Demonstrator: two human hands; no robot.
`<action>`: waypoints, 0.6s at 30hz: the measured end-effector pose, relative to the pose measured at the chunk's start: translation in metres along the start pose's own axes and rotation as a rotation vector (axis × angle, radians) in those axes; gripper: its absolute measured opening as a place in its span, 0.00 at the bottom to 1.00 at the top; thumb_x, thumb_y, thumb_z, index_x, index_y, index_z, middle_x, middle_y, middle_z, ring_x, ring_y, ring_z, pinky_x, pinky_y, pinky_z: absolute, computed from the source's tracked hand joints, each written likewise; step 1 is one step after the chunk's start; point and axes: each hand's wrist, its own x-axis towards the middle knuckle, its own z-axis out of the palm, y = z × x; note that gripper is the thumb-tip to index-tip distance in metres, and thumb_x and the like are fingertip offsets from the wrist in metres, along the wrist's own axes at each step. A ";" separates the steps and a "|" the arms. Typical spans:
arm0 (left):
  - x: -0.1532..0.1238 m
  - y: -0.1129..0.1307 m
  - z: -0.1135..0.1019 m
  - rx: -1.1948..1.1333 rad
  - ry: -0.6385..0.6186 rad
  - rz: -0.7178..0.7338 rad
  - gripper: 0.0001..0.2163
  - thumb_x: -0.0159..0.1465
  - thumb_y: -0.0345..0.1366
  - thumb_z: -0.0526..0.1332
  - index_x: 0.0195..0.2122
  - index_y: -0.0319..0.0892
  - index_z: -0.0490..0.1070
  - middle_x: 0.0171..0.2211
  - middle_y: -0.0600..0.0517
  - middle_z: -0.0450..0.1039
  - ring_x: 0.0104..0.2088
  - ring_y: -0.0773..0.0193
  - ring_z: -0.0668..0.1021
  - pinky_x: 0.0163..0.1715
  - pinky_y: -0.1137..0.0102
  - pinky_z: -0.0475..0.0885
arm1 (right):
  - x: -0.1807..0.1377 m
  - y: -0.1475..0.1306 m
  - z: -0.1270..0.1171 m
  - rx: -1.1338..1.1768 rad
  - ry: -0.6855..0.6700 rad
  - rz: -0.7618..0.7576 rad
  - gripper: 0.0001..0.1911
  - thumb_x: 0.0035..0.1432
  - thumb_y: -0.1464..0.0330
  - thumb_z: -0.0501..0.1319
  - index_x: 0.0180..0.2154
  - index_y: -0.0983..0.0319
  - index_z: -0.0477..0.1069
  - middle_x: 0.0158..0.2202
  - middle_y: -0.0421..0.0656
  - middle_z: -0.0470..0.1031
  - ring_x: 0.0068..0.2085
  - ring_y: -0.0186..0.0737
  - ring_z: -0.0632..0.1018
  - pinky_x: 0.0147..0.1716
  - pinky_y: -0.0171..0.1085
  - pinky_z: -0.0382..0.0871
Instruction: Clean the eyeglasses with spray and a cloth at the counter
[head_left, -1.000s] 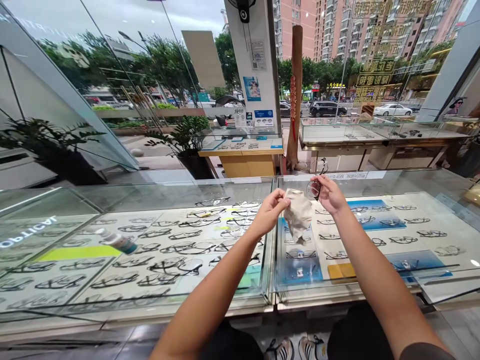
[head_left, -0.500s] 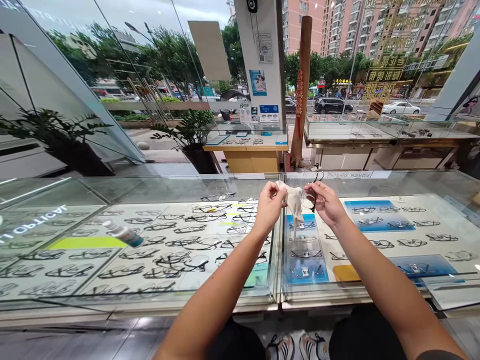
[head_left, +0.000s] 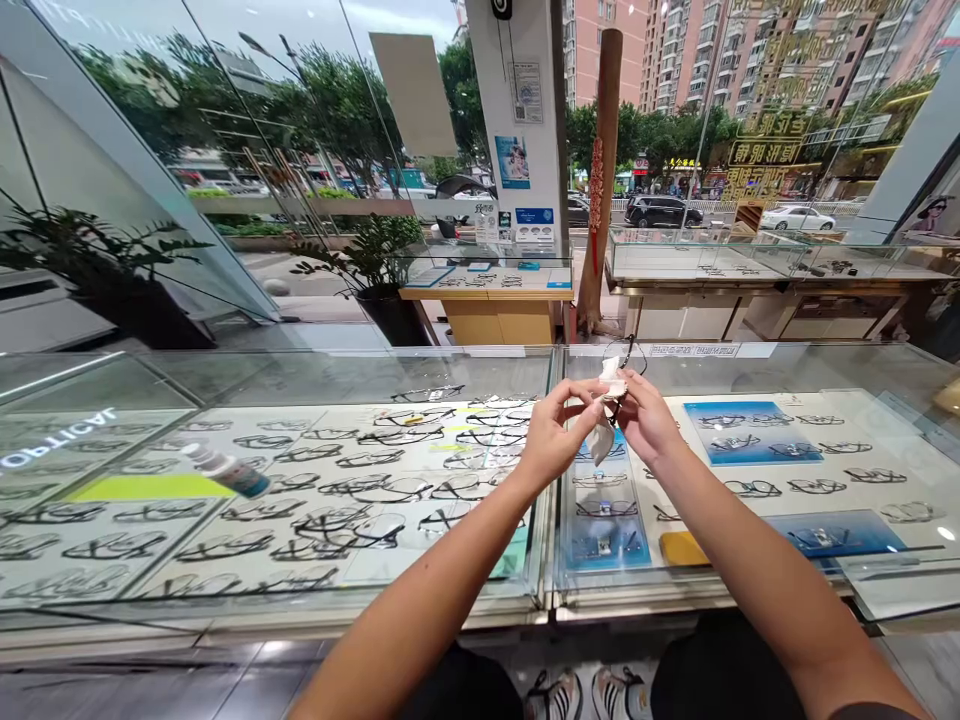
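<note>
Above the glass counter, my left hand (head_left: 559, 428) pinches a crumpled white cloth (head_left: 600, 442), and part of the cloth folds over a lens. My right hand (head_left: 649, 415) grips a pair of dark-framed eyeglasses (head_left: 634, 352) whose upper lens and temple stick up past the fingers. The two hands meet at the glasses, with the cloth between them. Fingers and cloth hide the lower lens.
A glass display counter (head_left: 553, 480) with rows of eyeglasses spans the front. On its left top lies a white bottle (head_left: 225, 470). An orange-yellow case (head_left: 682, 548) is at right. Beyond stand a wooden post (head_left: 604, 150), potted plants (head_left: 382, 270) and further showcases (head_left: 487, 293).
My left hand has moved right with the cloth and brought it onto the glasses. The cloth hung loose beside the glasses before. The whole view has shifted slightly.
</note>
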 end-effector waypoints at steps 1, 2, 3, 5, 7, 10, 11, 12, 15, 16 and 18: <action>0.000 0.000 0.000 0.003 0.019 0.000 0.17 0.67 0.52 0.66 0.33 0.42 0.71 0.44 0.43 0.82 0.55 0.53 0.80 0.53 0.62 0.75 | -0.001 0.001 0.001 -0.010 0.005 0.011 0.24 0.38 0.57 0.82 0.30 0.59 0.73 0.26 0.34 0.76 0.27 0.30 0.73 0.27 0.31 0.68; 0.000 -0.001 0.000 0.003 0.050 -0.005 0.17 0.67 0.52 0.66 0.33 0.42 0.73 0.42 0.43 0.83 0.53 0.53 0.81 0.53 0.62 0.75 | -0.001 0.001 0.001 -0.022 0.010 0.022 0.24 0.39 0.56 0.82 0.30 0.59 0.72 0.26 0.34 0.76 0.26 0.30 0.73 0.26 0.31 0.67; 0.001 -0.002 0.001 0.000 0.082 -0.016 0.18 0.67 0.52 0.66 0.34 0.42 0.73 0.41 0.44 0.82 0.51 0.54 0.81 0.51 0.63 0.75 | -0.002 0.002 0.002 -0.036 0.011 0.031 0.24 0.39 0.56 0.81 0.30 0.59 0.73 0.25 0.34 0.76 0.25 0.30 0.72 0.26 0.31 0.66; 0.002 -0.004 0.001 -0.015 0.126 -0.049 0.17 0.63 0.51 0.70 0.34 0.41 0.74 0.38 0.46 0.81 0.44 0.58 0.81 0.45 0.66 0.76 | -0.003 0.004 0.004 -0.048 -0.002 0.035 0.24 0.38 0.56 0.81 0.30 0.59 0.73 0.25 0.34 0.75 0.25 0.30 0.72 0.25 0.31 0.66; 0.004 -0.007 0.001 -0.036 0.139 -0.081 0.18 0.58 0.49 0.74 0.37 0.42 0.73 0.38 0.48 0.78 0.41 0.61 0.80 0.38 0.70 0.75 | -0.005 0.004 0.007 -0.041 -0.018 0.028 0.25 0.35 0.56 0.82 0.29 0.59 0.73 0.25 0.35 0.75 0.25 0.30 0.72 0.25 0.31 0.66; 0.006 -0.010 -0.001 -0.030 0.161 -0.137 0.23 0.53 0.49 0.77 0.40 0.42 0.71 0.41 0.48 0.76 0.45 0.60 0.78 0.36 0.73 0.73 | -0.007 0.002 0.009 -0.039 -0.007 0.053 0.27 0.32 0.55 0.83 0.29 0.59 0.72 0.24 0.34 0.74 0.24 0.29 0.70 0.23 0.30 0.64; 0.006 -0.011 -0.002 -0.005 0.169 -0.169 0.24 0.51 0.49 0.77 0.40 0.42 0.71 0.41 0.49 0.75 0.45 0.59 0.78 0.36 0.73 0.72 | -0.008 0.001 0.009 -0.041 -0.004 0.060 0.28 0.32 0.55 0.83 0.29 0.59 0.72 0.24 0.34 0.73 0.23 0.29 0.70 0.22 0.30 0.64; 0.006 -0.012 -0.004 0.031 0.170 -0.207 0.25 0.50 0.50 0.78 0.40 0.42 0.70 0.41 0.49 0.75 0.44 0.60 0.78 0.35 0.73 0.72 | -0.008 0.000 0.009 -0.042 -0.005 0.060 0.28 0.32 0.55 0.83 0.29 0.59 0.71 0.24 0.34 0.73 0.23 0.29 0.70 0.22 0.30 0.64; 0.007 -0.012 -0.007 0.159 0.101 -0.317 0.25 0.54 0.56 0.74 0.37 0.41 0.71 0.34 0.52 0.74 0.35 0.63 0.75 0.33 0.71 0.70 | -0.008 -0.002 0.009 -0.039 -0.026 0.031 0.27 0.34 0.56 0.83 0.29 0.59 0.71 0.24 0.34 0.73 0.24 0.29 0.70 0.23 0.30 0.65; 0.007 -0.012 -0.007 0.183 0.056 -0.339 0.25 0.56 0.59 0.72 0.36 0.41 0.71 0.31 0.53 0.73 0.32 0.64 0.74 0.32 0.71 0.69 | -0.008 -0.002 0.008 -0.037 -0.033 0.019 0.26 0.34 0.57 0.82 0.29 0.59 0.71 0.25 0.34 0.73 0.24 0.29 0.70 0.23 0.30 0.65; 0.007 -0.010 -0.007 0.185 -0.044 -0.347 0.27 0.59 0.63 0.66 0.32 0.41 0.71 0.26 0.54 0.70 0.29 0.65 0.71 0.30 0.71 0.67 | -0.008 -0.002 0.009 -0.041 -0.049 0.003 0.26 0.35 0.57 0.82 0.29 0.59 0.71 0.25 0.34 0.73 0.24 0.29 0.70 0.22 0.30 0.65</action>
